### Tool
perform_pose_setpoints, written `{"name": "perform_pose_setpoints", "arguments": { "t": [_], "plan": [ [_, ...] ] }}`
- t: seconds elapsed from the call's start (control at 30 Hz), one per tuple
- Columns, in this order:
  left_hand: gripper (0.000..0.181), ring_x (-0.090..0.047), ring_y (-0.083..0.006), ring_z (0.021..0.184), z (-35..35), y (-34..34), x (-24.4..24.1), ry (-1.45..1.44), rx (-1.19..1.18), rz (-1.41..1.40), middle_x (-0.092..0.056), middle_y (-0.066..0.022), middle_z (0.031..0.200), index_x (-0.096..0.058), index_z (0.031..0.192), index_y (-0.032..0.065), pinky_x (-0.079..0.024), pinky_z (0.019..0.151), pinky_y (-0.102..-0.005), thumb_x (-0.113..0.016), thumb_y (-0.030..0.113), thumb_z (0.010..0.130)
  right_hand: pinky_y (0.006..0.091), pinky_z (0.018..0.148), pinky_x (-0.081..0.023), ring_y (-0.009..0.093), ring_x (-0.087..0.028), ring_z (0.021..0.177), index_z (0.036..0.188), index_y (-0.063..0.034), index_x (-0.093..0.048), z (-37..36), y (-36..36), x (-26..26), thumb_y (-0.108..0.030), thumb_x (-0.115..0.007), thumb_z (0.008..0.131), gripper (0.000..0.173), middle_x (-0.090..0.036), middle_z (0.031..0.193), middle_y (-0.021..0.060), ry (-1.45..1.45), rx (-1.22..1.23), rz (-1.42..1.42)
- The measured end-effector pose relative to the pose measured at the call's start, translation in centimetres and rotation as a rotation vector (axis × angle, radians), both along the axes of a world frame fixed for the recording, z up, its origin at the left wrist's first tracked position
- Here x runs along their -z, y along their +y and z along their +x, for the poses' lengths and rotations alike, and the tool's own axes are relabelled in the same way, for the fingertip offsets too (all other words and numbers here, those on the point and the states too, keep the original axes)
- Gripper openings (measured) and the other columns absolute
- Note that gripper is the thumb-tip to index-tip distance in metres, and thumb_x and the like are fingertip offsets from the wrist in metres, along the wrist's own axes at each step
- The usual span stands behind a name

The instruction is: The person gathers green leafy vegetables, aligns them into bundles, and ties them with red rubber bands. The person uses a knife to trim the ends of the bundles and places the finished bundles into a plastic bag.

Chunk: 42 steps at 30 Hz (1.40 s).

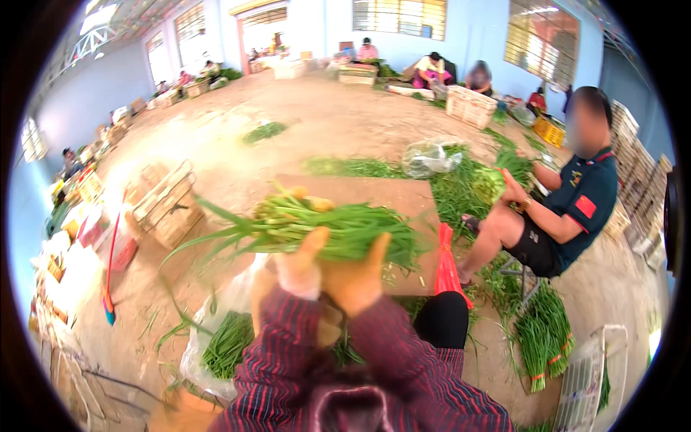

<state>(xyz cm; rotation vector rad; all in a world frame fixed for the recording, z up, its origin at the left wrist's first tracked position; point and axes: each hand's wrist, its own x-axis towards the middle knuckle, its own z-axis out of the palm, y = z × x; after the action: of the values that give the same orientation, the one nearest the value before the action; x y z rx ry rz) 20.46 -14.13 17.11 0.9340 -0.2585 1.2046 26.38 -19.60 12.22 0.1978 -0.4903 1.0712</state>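
Both my hands, in orange gloves, hold a large bundle of long green leafy stalks point(334, 229) level above a brown board point(372, 189). My left hand point(302, 262) grips it near the pale stem ends, and my right hand point(361, 272) grips it by the leafy part. The fingers behind the bundle are hidden. Some long leaves hang out loose to the left. Red plastic ties point(447, 267) lie at the board's right edge. An open clear plastic bag with green stalks point(231, 345) lies below on the left.
A seated co-worker point(572, 205) at right holds another bunch point(488, 183). Loose greens point(459, 200) cover the floor between us. Tied bundles point(545, 335) and a white crate point(588, 378) are at lower right. A wooden crate point(170, 208) and a red-handled broom point(110, 270) are at left.
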Motion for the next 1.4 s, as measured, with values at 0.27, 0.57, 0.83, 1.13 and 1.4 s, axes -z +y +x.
{"name": "perform_pose_setpoints", "arguments": {
  "t": [0.27, 0.57, 0.83, 1.13, 1.4],
  "plan": [
    [0.061, -0.057, -0.0239, 0.109, 2.6, -0.3, 4.4, 0.093, -0.029, -0.146, -0.059, -0.0074, 0.114, -0.043, 0.135, 0.0051, -0.047, 0.099, -0.0412, -0.071, 0.008, 0.081, 0.0473, 0.098, -0.047, 0.026, -0.06, 0.109, 0.116, -0.011, -0.064, 10.4, -0.5, 7.6, -0.06, -0.056, 0.092, 0.055, -0.066, 0.116, 0.0071, 0.221, 0.287, -0.315],
    [0.054, -0.057, -0.0241, 0.11, 3.3, 3.7, 9.5, 0.11, 0.033, -0.368, -0.057, -0.0085, 0.115, -0.043, 0.137, 0.0097, -0.046, 0.1, -0.0426, -0.065, 0.016, 0.088, 0.0461, 0.098, -0.049, 0.028, -0.063, 0.106, 0.115, -0.0091, -0.066, 14.4, 1.0, 11.7, -0.043, -0.063, 0.093, 0.04, -0.068, 0.11, 0.0112, 0.368, 0.305, -0.25],
    [0.055, -0.06, -0.0275, 0.112, 3.3, 4.2, 11.4, 0.115, 0.103, -0.546, -0.062, -0.0092, 0.119, -0.05, 0.136, 0.0076, -0.047, 0.102, -0.0465, -0.071, 0.015, 0.085, 0.0479, 0.106, -0.045, 0.021, -0.057, 0.12, 0.134, -0.0076, -0.054, 15.4, -0.5, 11.9, -0.032, -0.062, 0.096, 0.046, -0.062, 0.128, 0.0068, 0.176, 0.302, -0.038],
    [0.059, -0.047, -0.0279, 0.131, 2.9, 5.3, 16.4, 0.096, 0.267, -0.589, -0.053, -0.0131, 0.139, -0.044, 0.141, 0.0061, -0.031, 0.114, -0.0456, -0.068, 0.024, 0.089, 0.0442, 0.092, -0.054, 0.017, -0.067, 0.093, 0.103, -0.0122, -0.069, 16.6, -2.2, 10.1, -0.025, -0.066, 0.094, 0.016, -0.072, 0.097, 0.002, 0.015, 0.438, -0.279],
    [0.093, -0.042, -0.0347, 0.136, 1.1, 0.2, 20.5, 0.686, 0.448, -0.622, -0.037, -0.017, 0.152, -0.026, 0.151, 0.0037, -0.032, 0.112, -0.0539, -0.069, 0.054, 0.086, 0.0479, 0.083, -0.059, 0.027, -0.069, 0.09, 0.111, -0.0053, -0.063, 17.9, 1.5, -1.1, -0.012, -0.065, 0.093, 0.02, -0.07, 0.101, 0.0121, -0.268, 0.462, -0.416]
  ]
}}
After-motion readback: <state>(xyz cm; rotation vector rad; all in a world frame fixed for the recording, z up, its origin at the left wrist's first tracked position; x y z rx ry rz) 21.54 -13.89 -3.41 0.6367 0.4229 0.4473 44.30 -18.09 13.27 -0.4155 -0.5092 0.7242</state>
